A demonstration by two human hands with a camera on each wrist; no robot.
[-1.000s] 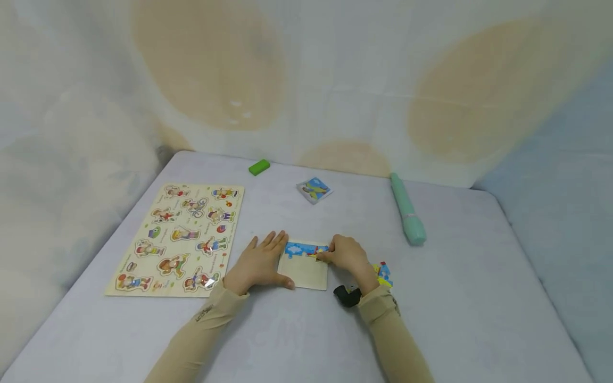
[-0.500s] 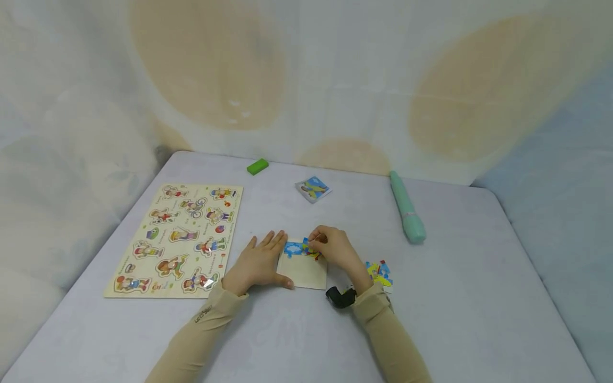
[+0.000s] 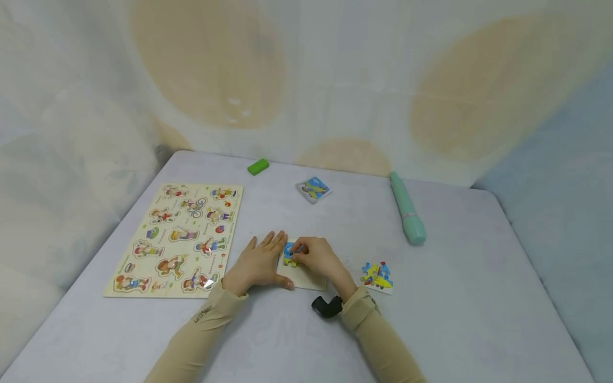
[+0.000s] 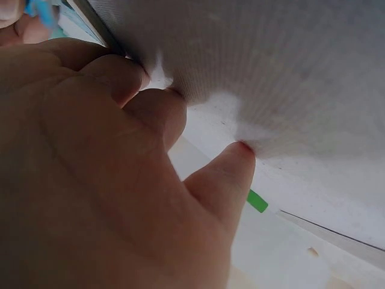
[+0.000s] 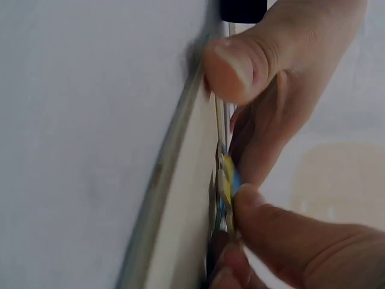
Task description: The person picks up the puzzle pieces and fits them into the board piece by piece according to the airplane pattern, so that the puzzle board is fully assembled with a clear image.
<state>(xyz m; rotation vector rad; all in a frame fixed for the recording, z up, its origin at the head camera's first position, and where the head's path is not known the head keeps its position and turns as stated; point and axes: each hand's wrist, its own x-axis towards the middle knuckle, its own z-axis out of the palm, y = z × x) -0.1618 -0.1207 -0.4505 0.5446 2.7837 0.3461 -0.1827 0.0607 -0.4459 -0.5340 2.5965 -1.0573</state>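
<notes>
A small wooden puzzle board (image 3: 306, 280) lies in front of the person, its lower part bare. The left hand (image 3: 258, 265) rests at the board's left side with fingers stretched and thumb at its lower left edge; in the left wrist view the same hand (image 4: 120, 156) shows from close by. The right hand (image 3: 318, 259) pinches a blue and yellow jigsaw piece (image 3: 289, 261) between thumb and fingers over the board's upper left corner. In the right wrist view that jigsaw piece (image 5: 228, 177) stands on edge close to the board face (image 5: 183, 186).
Several loose jigsaw pieces (image 3: 377, 275) lie right of the board. A large picture puzzle (image 3: 177, 242) takes up the left. Farther back are a green block (image 3: 258, 167), a small picture packet (image 3: 314, 189) and a mint-green folded umbrella (image 3: 407, 210). A black device (image 3: 327, 307) sits by the right wrist.
From the board's upper right, the right hand has moved left with a jigsaw piece to its upper left corner. The loose pieces are now uncovered. The left hand has stayed put.
</notes>
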